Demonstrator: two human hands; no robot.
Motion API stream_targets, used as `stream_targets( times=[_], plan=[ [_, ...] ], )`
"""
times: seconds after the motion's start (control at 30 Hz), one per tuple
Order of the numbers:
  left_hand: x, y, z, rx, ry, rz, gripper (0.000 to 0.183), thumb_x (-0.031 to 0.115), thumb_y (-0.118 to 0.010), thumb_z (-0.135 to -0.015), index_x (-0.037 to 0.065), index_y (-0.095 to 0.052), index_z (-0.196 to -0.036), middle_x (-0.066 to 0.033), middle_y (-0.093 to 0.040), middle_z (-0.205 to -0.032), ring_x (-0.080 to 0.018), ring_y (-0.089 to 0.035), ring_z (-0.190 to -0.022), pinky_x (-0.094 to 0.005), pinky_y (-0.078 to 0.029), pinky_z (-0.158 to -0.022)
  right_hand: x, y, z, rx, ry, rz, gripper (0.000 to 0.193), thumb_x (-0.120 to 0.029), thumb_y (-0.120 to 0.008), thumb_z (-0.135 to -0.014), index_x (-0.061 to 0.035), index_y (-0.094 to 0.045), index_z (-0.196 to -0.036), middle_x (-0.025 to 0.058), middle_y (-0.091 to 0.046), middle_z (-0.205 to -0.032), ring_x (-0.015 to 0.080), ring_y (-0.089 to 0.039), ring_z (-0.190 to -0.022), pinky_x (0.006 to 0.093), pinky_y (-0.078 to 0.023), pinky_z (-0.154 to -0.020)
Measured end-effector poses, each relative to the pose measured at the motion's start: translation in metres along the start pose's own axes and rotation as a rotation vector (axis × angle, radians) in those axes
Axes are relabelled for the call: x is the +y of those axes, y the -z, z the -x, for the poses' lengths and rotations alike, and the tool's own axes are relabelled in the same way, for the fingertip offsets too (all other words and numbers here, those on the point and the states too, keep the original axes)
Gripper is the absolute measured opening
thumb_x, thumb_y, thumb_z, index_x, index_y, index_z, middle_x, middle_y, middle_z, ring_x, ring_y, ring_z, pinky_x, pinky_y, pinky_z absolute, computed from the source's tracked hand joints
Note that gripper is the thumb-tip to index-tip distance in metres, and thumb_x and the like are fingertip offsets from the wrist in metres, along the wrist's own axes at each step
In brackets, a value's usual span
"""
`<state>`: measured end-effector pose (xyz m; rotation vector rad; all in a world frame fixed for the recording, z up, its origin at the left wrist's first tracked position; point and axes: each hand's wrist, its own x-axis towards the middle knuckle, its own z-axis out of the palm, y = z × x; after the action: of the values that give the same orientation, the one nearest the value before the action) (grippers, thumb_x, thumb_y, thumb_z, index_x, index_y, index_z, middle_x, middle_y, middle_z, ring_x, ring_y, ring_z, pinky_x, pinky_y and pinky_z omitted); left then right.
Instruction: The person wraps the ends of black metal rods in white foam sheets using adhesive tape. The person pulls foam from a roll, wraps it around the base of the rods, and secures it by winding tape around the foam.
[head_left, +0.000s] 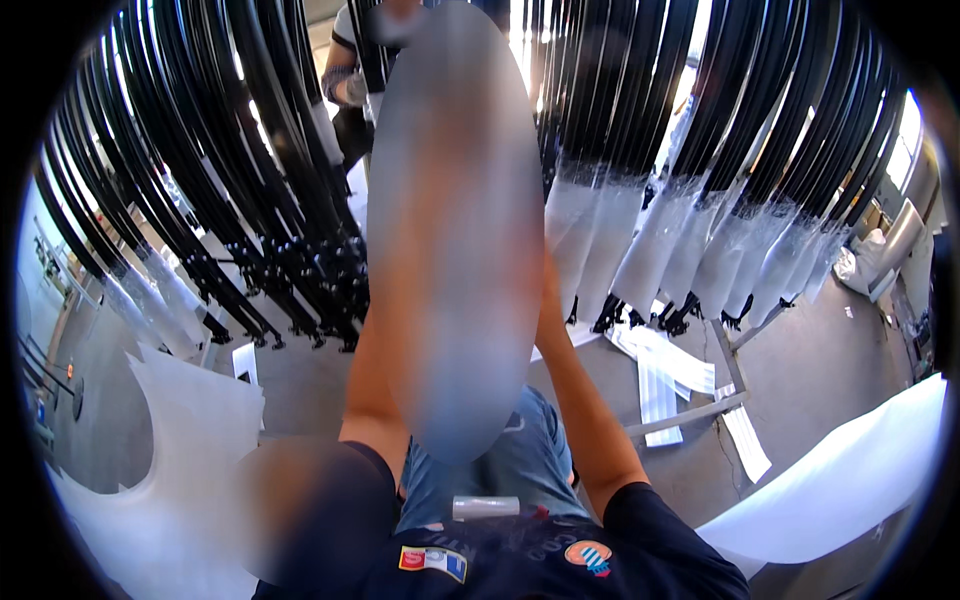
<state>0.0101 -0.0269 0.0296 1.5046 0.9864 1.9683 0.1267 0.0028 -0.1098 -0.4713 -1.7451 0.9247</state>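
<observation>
Both my arms reach up and forward, toward long black bars hanging in a dense row. A large blurred oval covers the middle of the view, hiding both hands and anything they touch. My left forearm (374, 370) rises into it from below, and my right forearm (588, 395) enters at its right side. Closest on the right are black bars (740, 110) whose lower ends sit in translucent white wrapping (650, 245). To the left, bare black bars (190, 170) end in a cluster of dark fittings (310, 270).
Another person's hand (350, 90) shows beyond the bars. Large white sheets lie at lower left (190, 480) and lower right (840, 490). White strips (660, 375) rest on the floor by a metal frame (690, 412). A small clear cylinder (486, 507) is at my waist.
</observation>
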Motion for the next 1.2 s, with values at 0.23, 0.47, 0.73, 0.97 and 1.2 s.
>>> stream_targets(
  times=[0.23, 0.47, 0.73, 0.97, 1.2],
  plan=[
    [-0.016, -0.023, -0.026, 0.012, 0.025, 0.033, 0.030, 0.021, -0.063, -0.077, -0.001, -0.057, -0.098, -0.0139, -0.063, -0.084, -0.0189, -0.063, -0.069, -0.0263, -0.050, -0.063, 0.014, -0.003, -0.031, -0.019, -0.259, -0.680, 0.036, -0.014, -0.067, -0.071, 0.0009, -0.053, -0.101, 0.0066, -0.059, -0.086, 0.0116, -0.053, -0.077, 0.0250, -0.043, -0.066],
    [-0.017, -0.065, -0.037, -0.069, 0.029, 0.181, 0.027, 0.014, -0.063, -0.076, -0.006, -0.056, -0.093, -0.0141, -0.062, -0.081, -0.0174, -0.062, -0.068, -0.0239, -0.049, -0.058, 0.009, 0.016, -0.020, 0.380, -0.147, -0.381, 0.037, -0.013, -0.063, -0.075, 0.0048, -0.050, -0.104, 0.0132, -0.058, -0.091, 0.0168, -0.055, -0.080, 0.0265, -0.043, -0.071],
    [-0.054, -0.062, -0.021, -0.112, -0.019, 0.186, 0.036, 0.023, -0.055, -0.083, -0.005, -0.051, -0.105, -0.0099, -0.062, -0.091, -0.0122, -0.059, -0.081, -0.0226, -0.045, -0.069, 0.001, 0.054, 0.011, 0.291, -0.053, 0.463, 0.034, -0.013, -0.058, -0.077, 0.0031, -0.053, -0.107, 0.0182, -0.057, -0.098, 0.0305, -0.056, -0.089, 0.0324, -0.044, -0.077],
    [-0.094, -0.041, 0.072, 0.191, -0.254, -0.254, 0.047, 0.013, -0.054, -0.080, -0.001, -0.036, -0.121, -0.0147, -0.047, -0.119, -0.0264, -0.041, -0.114, -0.0314, -0.032, -0.094, -0.067, 0.067, 0.025, 0.305, 0.132, 0.231, 0.020, -0.005, -0.050, -0.081, 0.0008, -0.058, -0.099, 0.0120, -0.060, -0.093, 0.0199, -0.058, -0.085, 0.0291, -0.044, -0.075],
    [0.029, -0.007, 0.158, 0.063, -0.652, -0.339, 0.044, 0.013, -0.058, -0.078, -0.002, -0.043, -0.116, -0.0192, -0.045, -0.119, -0.0287, -0.041, -0.114, -0.0373, -0.031, -0.095, -0.157, 0.071, 0.050, -0.090, 0.580, -0.667, 0.026, -0.017, -0.058, -0.078, -0.0053, -0.057, -0.101, 0.0087, -0.058, -0.094, 0.0196, -0.054, -0.086, 0.0343, -0.044, -0.080]
  ],
)
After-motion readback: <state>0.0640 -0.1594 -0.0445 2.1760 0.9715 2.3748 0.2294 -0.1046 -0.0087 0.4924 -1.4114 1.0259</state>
